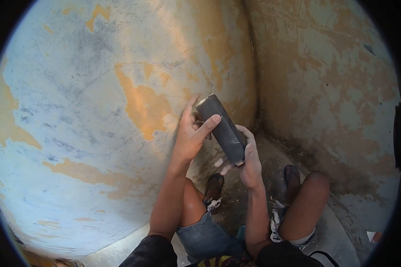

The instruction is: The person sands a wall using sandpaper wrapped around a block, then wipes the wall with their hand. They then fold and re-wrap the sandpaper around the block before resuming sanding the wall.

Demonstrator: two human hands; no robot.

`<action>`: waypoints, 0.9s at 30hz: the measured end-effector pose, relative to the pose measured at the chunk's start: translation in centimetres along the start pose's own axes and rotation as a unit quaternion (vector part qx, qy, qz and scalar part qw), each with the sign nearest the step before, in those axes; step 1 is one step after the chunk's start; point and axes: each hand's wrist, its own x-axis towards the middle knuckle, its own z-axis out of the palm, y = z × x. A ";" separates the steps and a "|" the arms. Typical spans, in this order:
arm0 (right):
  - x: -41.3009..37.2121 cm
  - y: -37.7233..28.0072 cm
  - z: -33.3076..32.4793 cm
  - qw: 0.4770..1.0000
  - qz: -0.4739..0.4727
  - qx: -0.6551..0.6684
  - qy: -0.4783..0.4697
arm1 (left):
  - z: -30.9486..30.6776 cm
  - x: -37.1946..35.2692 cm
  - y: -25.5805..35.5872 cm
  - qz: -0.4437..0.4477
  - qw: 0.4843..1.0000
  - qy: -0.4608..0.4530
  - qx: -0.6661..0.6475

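Dusty concrete floor [338,236] fills the nearest ground, where the person squats in frayed denim shorts [205,236] with knees spread. One sandal [214,184] sits under the left knee and the other sandal [292,175] under the right.

Above the feet, both hands hold one dark roll [223,127], tilted with its pale upper end leaning toward the wall. The left hand [191,135] is closed on the upper half, with its index finger laid across the front face. The right hand [250,164] cups the lower end, thumb along the side and fingertips showing beneath. The roll thus runs between the two palms, clear of the floor and of the legs.

Assessment: it looks like a tightly rolled grey sheet, probably light, fairly stiff as a tube but liable to crush or unwind if squeezed. Its matt surface should not slip. The mid-body, gripped all round, is the soundest hold.

Beyond, the left wall [84,111] shows worn blue paint over orange patches. It meets the stained right wall [325,89] in a corner just behind the hands.
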 end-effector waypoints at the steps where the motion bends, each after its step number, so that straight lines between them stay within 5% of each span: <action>1: 0.2 0.2 0.5 0.995 -0.027 -0.080 0.045 | 0.1 0.1 -0.3 0.002 1.000 -0.003 0.003; 3: 0.5 1.8 -0.4 0.987 -0.047 -0.150 0.044 | 0.0 0.0 -1.2 0.010 0.997 0.007 0.071; 6: 0.9 2.7 -1.4 0.911 -0.197 -0.356 0.065 | 0.4 -0.3 -0.6 -0.023 0.994 0.001 0.108; 8: 0.2 1.5 -1.0 0.977 -0.082 -0.177 0.087 | 0.3 -0.3 -0.5 -0.047 0.995 -0.002 0.093; 11: 0.6 0.4 -0.4 0.977 -0.081 -0.109 0.162 | -0.1 -0.2 -0.6 -0.064 0.996 -0.040 0.038; 16: 0.8 1.2 -1.1 0.956 -0.126 -0.144 0.220 | 1.6 -0.1 -2.7 0.076 0.996 -0.004 0.051; 21: -0.1 1.9 -1.9 0.953 -0.147 -0.195 0.180 | 1.2 -0.7 -0.9 0.000 0.996 -0.084 0.035; 27: 0.7 1.5 -1.5 0.906 -0.227 -0.319 0.163 | 1.8 -0.6 -0.8 0.034 0.998 -0.041 -0.040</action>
